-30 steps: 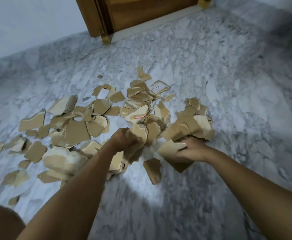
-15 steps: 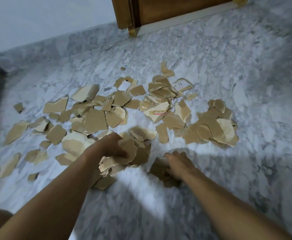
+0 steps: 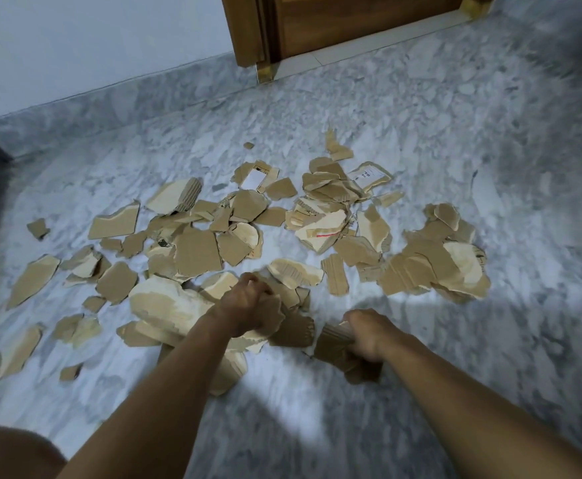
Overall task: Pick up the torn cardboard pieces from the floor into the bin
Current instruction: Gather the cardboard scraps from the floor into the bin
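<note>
"While the person's left hand (image 3: 248,305) is clenched round a wad of torn cardboard pieces (image 3: 291,331), what is the right hand (image 3: 369,337) doing?"

"It grips its own bundle (image 3: 332,344), fingers curled over several stacked scraps, low over the near part of the marble floor (image 3: 420,115). Most scraps lie loose in a wide scatter (image 3: 196,250) across the middle of the floor, reaching toward its left edge, with another heap (image 3: 434,267) off to the right."

"And the bin?"

"Not in view, so there is no telling where it stands."

"How should the scraps handle?"

"Light and fairly stiff, by the look of them — corrugated board with ragged edges, some with the top layer peeled pale. Flat ones on smooth marble probably resist a straight pinch. A fingertip under a raised torn edge, or sliding several into a stack first, seems the better hold. A stack gripped across its middle ought to stay together, whereas a loose fistful may shed small bits on the way."

"Any worth taking singly?"

"The big pale piece (image 3: 165,305) beside the left forearm — it looks large enough to serve as a scoop, taken by its long edge."
</note>
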`<action>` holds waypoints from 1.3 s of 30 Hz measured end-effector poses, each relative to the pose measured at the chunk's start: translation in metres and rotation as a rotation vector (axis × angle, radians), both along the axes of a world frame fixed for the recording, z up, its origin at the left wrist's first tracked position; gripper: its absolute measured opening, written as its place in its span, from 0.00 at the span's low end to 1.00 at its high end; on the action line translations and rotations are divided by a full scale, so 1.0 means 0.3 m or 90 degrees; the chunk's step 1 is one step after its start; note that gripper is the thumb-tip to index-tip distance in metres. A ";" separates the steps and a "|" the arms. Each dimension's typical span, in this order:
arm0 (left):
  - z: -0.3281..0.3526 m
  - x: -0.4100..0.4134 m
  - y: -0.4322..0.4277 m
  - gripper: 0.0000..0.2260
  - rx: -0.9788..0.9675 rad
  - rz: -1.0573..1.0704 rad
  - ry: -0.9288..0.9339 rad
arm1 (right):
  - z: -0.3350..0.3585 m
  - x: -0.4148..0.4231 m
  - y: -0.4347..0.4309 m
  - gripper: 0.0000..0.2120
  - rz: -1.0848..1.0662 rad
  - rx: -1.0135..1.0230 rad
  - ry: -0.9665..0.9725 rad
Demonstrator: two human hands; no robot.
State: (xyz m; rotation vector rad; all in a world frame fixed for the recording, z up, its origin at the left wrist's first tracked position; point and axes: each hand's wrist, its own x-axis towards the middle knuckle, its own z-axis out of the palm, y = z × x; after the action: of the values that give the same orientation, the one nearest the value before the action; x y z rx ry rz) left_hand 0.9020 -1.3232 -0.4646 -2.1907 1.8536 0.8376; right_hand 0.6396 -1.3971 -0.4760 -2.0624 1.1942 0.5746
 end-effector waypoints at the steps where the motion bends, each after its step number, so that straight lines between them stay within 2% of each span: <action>1: -0.004 0.004 -0.002 0.34 -0.007 0.002 0.007 | 0.005 0.003 -0.008 0.12 0.006 0.007 0.011; 4: -0.013 0.011 -0.008 0.40 0.004 -0.027 -0.009 | 0.048 -0.007 -0.063 0.21 0.021 0.036 0.041; 6: -0.010 0.003 -0.012 0.42 0.011 -0.036 -0.030 | 0.116 -0.014 -0.119 0.29 0.019 0.066 0.041; 8: -0.015 0.005 -0.016 0.42 0.012 -0.003 -0.028 | 0.186 -0.005 -0.184 0.32 0.022 0.047 0.047; 10: -0.006 0.010 -0.021 0.37 -0.008 -0.003 -0.037 | 0.241 0.032 -0.248 0.35 0.011 0.008 0.036; 13: 0.009 0.033 -0.017 0.26 -0.001 -0.032 -0.050 | 0.290 0.125 -0.304 0.37 -0.017 0.024 -0.036; 16: 0.045 0.028 -0.026 0.18 -0.030 -0.015 -0.054 | 0.283 0.263 -0.328 0.41 -0.006 0.017 -0.049; 21: 0.018 0.028 -0.021 0.18 -0.084 -0.025 -0.099 | 0.149 0.410 -0.291 0.37 0.029 0.030 -0.020; 28: 0.026 0.030 -0.003 0.12 -0.107 -0.056 -0.211 | 0.007 0.366 -0.242 0.29 -0.033 0.005 -0.118; 32: 0.073 0.059 -0.002 0.13 -0.037 -0.087 -0.246 | 0.039 0.271 -0.268 0.25 -0.033 0.000 -0.179; 35: 0.141 0.033 -0.012 0.10 -0.006 0.022 -0.149 | 0.113 0.152 -0.355 0.30 -0.054 -0.044 -0.165; 37: 0.191 -0.004 -0.041 0.11 0.027 0.062 -0.074 | 0.187 0.056 -0.428 0.33 -0.097 -0.016 -0.150; 39: 0.242 -0.029 -0.089 0.15 0.049 0.126 0.029 | 0.253 -0.032 -0.504 0.36 -0.101 -0.050 -0.112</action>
State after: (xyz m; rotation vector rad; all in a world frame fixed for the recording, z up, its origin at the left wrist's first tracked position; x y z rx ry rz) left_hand 0.8932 -1.3500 -0.3921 -2.3532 1.6134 0.9838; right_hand 0.6300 -1.5483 -0.4000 -2.0132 1.2790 0.2700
